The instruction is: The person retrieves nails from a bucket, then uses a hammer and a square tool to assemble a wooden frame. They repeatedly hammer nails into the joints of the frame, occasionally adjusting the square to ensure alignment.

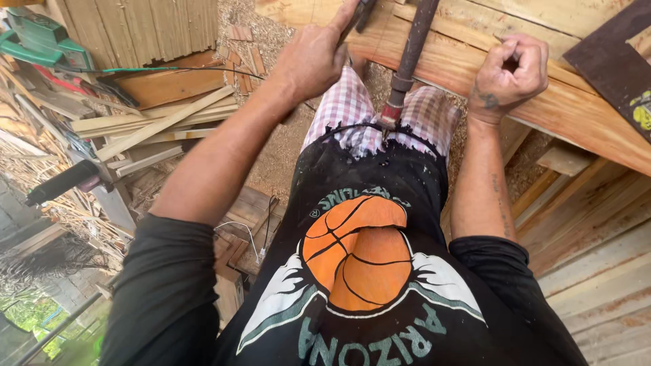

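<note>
Gripping a dark tool (358,15), the left hand (313,61) works at the near edge of a reddish plank (569,112).

Right hand (510,71), fingers curled shut on nothing visible, braces on that plank, steadying it. A rusty bar (407,64) leans at the lap. Loose offcuts (152,125) crowd the left; sawdust floor between stays open.

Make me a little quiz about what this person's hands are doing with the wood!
1. True or false: the right hand rests as a closed fist on the reddish plank.
2. What does the left hand grip? A) a dark tool B) a green power tool C) a cable
3. Where does the handle of the long rusty tool rest?

Key: 1 true; 2 A; 3 against the person's waist, between the two hands.
</note>
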